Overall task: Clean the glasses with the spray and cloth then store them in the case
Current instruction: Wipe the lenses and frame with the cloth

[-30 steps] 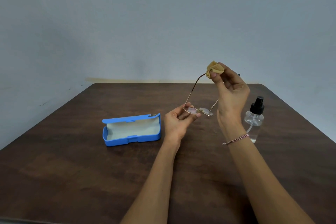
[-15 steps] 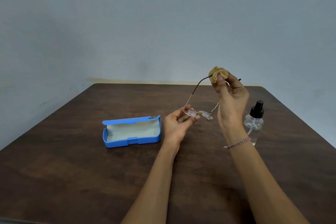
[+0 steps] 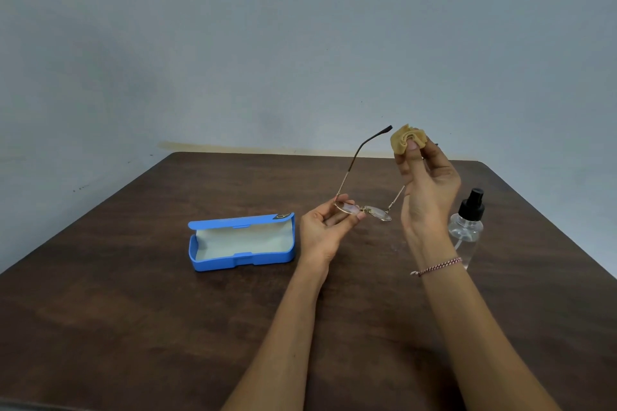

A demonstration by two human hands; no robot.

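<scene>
A single camera worn on the head looks forward and down across the table [image 3: 133, 327] to the wall [image 3: 300, 43] behind (a wide-angle lens). The left hand [image 3: 320, 230] and right hand [image 3: 427, 197] sit near, mid-frame.

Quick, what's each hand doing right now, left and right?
Left hand: pinching the glasses at the front of the frame.
Right hand: gripping the bunched cloth at its fingertips.

Dark wooden table [image 3: 133, 327], grey wall [image 3: 267, 43]
</scene>
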